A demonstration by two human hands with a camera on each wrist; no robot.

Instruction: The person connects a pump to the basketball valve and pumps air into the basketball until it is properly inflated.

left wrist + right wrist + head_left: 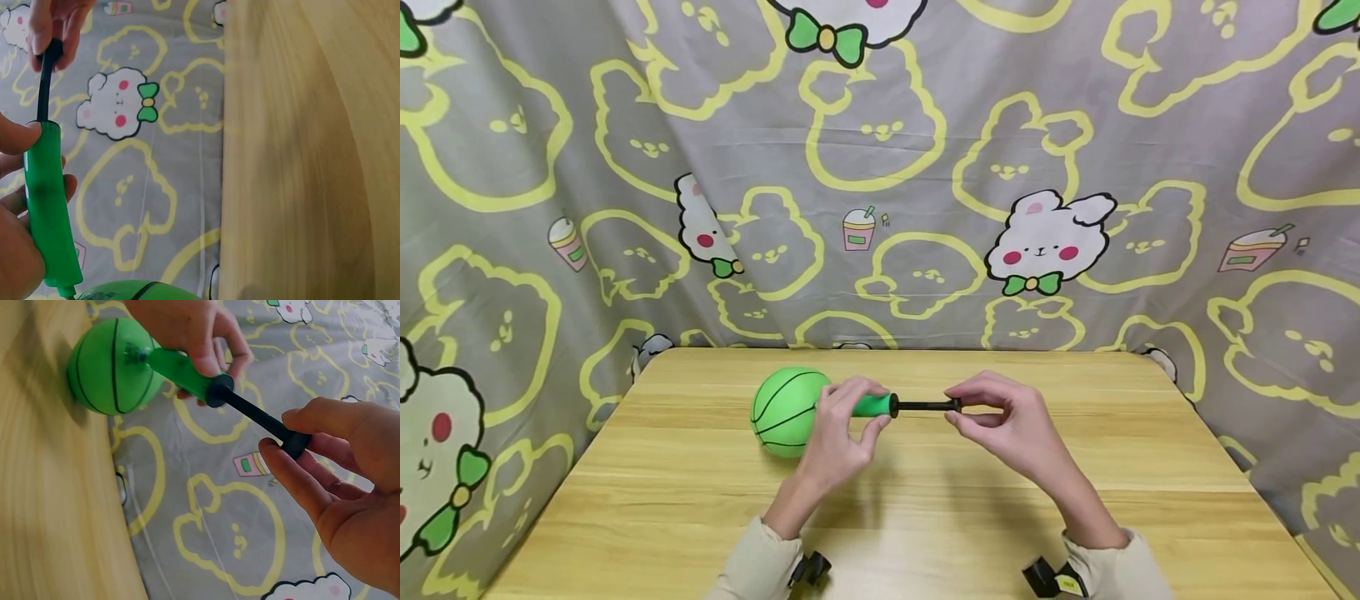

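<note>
A green ball (784, 410) with black seam lines rests on the wooden table, left of centre. My left hand (841, 429) grips the green barrel of a small hand pump (51, 206) beside the ball. In the right wrist view the pump's tip end meets the side of the ball (112, 369). Its black rod is drawn out of the barrel to the right. My right hand (1011, 421) pinches the black handle (295, 444) at the rod's end between thumb and fingers. Both hands hold the pump roughly level above the tabletop.
The wooden table (880, 533) spreads under both hands. Behind it and along the sides hangs a grey curtain (917, 200) with yellow outlines and cartoon rabbits. Each wrist wears a small black camera, such as the one on the right (1041, 577).
</note>
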